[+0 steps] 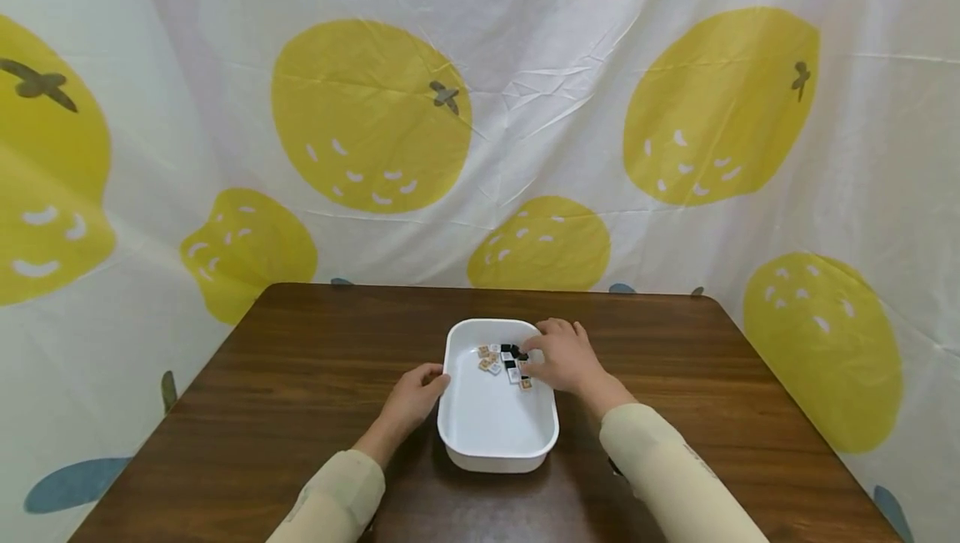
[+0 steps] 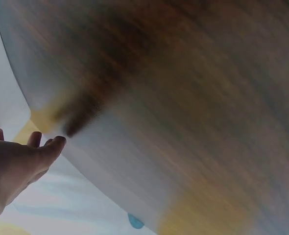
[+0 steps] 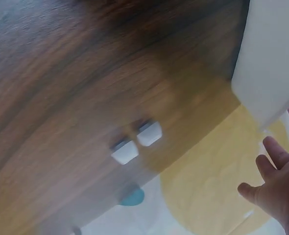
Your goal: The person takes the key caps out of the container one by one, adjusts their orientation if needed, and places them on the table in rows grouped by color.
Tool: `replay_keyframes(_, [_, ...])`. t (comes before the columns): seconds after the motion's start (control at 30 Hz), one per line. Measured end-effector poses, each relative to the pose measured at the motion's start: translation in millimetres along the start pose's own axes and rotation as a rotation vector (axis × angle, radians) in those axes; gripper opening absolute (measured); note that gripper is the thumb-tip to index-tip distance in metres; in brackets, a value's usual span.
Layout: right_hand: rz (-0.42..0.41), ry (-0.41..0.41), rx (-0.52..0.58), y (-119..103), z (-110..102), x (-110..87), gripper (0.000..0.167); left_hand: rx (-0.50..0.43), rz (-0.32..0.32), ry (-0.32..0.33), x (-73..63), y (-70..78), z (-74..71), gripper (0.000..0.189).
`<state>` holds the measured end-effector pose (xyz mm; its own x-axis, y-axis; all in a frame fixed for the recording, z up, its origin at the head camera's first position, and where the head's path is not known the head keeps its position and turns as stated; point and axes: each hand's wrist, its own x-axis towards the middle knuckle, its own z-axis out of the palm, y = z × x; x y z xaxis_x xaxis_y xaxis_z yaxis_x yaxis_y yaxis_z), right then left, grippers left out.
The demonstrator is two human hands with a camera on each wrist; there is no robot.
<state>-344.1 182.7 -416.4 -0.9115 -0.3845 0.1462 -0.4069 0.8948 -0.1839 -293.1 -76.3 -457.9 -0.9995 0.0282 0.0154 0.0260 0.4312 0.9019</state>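
Note:
A white plastic tub (image 1: 495, 418) stands on the brown table, with small square tiles (image 1: 490, 357) on its floor, some white, some black, some tan with markings. My left hand (image 1: 408, 397) holds the tub's left rim, its thumb at the edge and fingers outside; in the left wrist view the left hand (image 2: 22, 164) shows at the lower left, away from any tile. Over the tub's right side is my right hand (image 1: 568, 359), thumb and index finger apart beside the tiles. The right wrist view shows the right hand (image 3: 276, 183) with fingers spread near the tub's wall (image 3: 267, 63).
Two small white pieces (image 3: 137, 142) with dark edges lie on the wooden table (image 3: 85, 98) in the right wrist view. Behind the table (image 1: 315, 393) hangs a white curtain (image 1: 525, 134) with yellow lemon prints, reaching down to its back edge.

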Motion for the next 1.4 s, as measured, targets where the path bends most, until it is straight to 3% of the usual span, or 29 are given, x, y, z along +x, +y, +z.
replay_keyframes(0.37, [-0.018,-0.078,-0.260,-14,16,15.4,0.028,0.007,-0.007,-0.016,-1.1,0.7,2.4,0.034])
replay_keyframes(0.77, [-0.035,-0.076,-0.530,-27,29,18.7,0.032,0.014,0.011,0.000,-2.1,2.8,2.5,0.035])
replay_keyframes(0.87, [-0.074,-0.064,-0.500,-29,29,15.3,0.025,0.009,0.004,0.002,-1.9,2.7,2.7,0.035])
replay_keyframes(1.0, [-0.134,-0.025,-0.352,-28,29,13.0,0.016,0.009,0.011,0.004,-1.9,2.2,2.0,0.035])
replay_keyframes(1.1, [-0.127,-0.013,-0.301,-29,31,13.8,0.020,0.009,0.016,0.004,-2.1,2.1,1.5,0.035])
replay_keyframes(1.27, [-0.047,-0.061,-0.397,-35,35,17.2,0.045,0.010,0.018,0.008,-2.6,1.7,0.7,0.036])
replay_keyframes(1.4, [-0.035,-0.095,-0.453,-40,39,18.1,0.044,0.012,0.028,0.008,-2.2,0.7,0.3,0.036])
